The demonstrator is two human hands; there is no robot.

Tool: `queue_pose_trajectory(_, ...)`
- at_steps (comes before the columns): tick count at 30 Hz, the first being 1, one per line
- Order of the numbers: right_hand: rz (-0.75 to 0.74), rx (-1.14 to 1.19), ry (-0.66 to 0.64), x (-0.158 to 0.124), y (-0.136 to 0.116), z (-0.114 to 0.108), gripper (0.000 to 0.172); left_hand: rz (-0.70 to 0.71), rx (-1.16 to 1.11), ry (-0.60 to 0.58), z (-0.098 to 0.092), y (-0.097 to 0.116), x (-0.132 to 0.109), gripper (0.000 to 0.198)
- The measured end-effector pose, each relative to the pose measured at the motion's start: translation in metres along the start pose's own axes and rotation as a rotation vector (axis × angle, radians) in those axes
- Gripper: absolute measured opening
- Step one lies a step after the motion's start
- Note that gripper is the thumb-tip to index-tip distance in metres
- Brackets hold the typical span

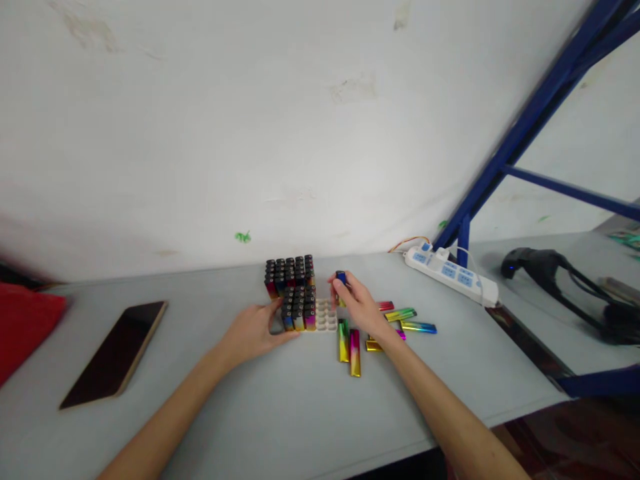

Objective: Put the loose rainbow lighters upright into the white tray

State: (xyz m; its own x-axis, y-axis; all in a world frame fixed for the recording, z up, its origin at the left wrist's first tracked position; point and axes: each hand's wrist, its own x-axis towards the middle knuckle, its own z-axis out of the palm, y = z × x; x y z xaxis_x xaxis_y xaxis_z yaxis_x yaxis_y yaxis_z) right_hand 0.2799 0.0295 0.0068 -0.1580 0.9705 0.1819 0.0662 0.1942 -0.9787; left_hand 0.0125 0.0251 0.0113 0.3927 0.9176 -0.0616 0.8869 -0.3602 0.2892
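Upright lighters with black tops and shiny coloured bodies stand in rows in a white tray point(327, 321); its right-hand pockets are bare. My left hand point(255, 330) is curved round the tray's left front corner, thumb along the front edge and fingers at the left side by the front lighters point(299, 310). Over the right side of the tray, my right hand point(357, 303) pinches one lighter point(341, 275) upright, its dark top showing above the fingers. Most of its body is hidden. Several loose lighters point(355, 353) lie on the table below and to the right of that hand.
Behind the front rows stands another block of upright lighters point(289, 272). A phone-like dark slab point(115, 353) and a red item point(27, 323) lie left. At right are a white power strip point(453, 273), a blue metal frame point(493, 167) and a black device point(555, 273). A wall rises behind.
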Motion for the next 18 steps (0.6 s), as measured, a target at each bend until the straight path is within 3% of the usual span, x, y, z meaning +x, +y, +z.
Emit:
queue_pose_trajectory(5, -0.212, -0.364, 0.003, -0.007, -0.011, 0.002, 0.043, 0.02, -0.066, -0.017, -0.006, -0.001, 0.0, 0.061)
queue_pose_trajectory(11, -0.181, -0.5, -0.128, -0.011, -0.01, 0.003, 0.043, 0.048, -0.203, -0.107, -0.009, -0.011, -0.007, 0.056)
queue_pose_trajectory(18, -0.224, -0.643, -0.165, -0.003, 0.001, 0.004, 0.032, 0.073, -0.141, -0.044, -0.005, -0.011, -0.01, 0.048)
